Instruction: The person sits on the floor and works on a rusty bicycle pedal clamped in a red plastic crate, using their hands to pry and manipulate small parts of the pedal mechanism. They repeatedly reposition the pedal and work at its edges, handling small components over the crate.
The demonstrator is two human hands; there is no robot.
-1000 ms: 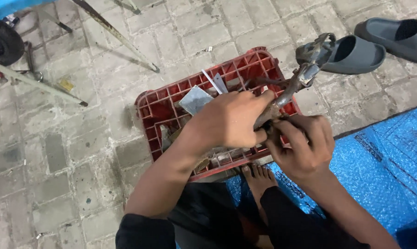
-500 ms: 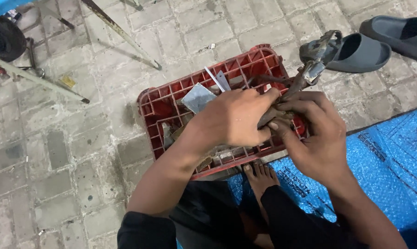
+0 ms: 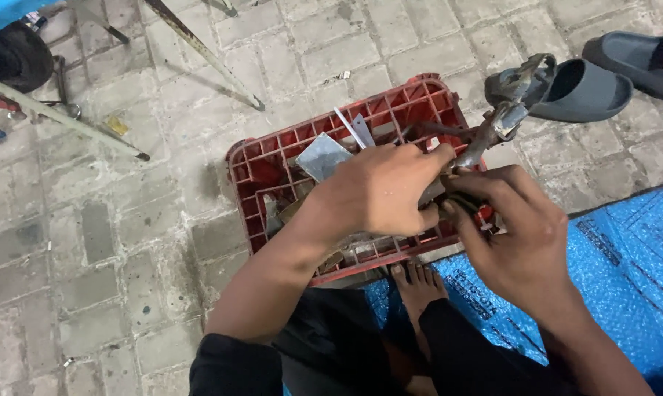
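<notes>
Closest to us we see the person's dark-clothed legs and a bare foot (image 3: 418, 282) resting on a blue tarp (image 3: 625, 279) that covers the ground at the lower right. Just beyond the foot sits a red plastic crate (image 3: 261, 172) on grey paving bricks, its compartments holding scraps of metal, among them a flat grey metal sheet (image 3: 322, 155) and a thin pale strip (image 3: 353, 128) standing up near the far side.

Over the crate we find both hands at work. The left hand (image 3: 379, 192) is curled down with its back to us, its fingers closing over the lower end of a rusty metal tool (image 3: 493, 128). The right hand (image 3: 526, 235) comes in from the right and wraps around the same lower end, touching the left hand; both are clenched on the tool, though what lies under the palms is hidden from us. The tool slants up and away to the right, its worn grey head rising past the crate's far right corner.

Just beyond that head lie two grey slippers: the nearer slipper (image 3: 584, 92) right behind the tool, the second slipper (image 3: 639, 59) at the frame's edge. Far left we see slanted metal rods (image 3: 199, 48) and a black wheel (image 3: 16, 55).
</notes>
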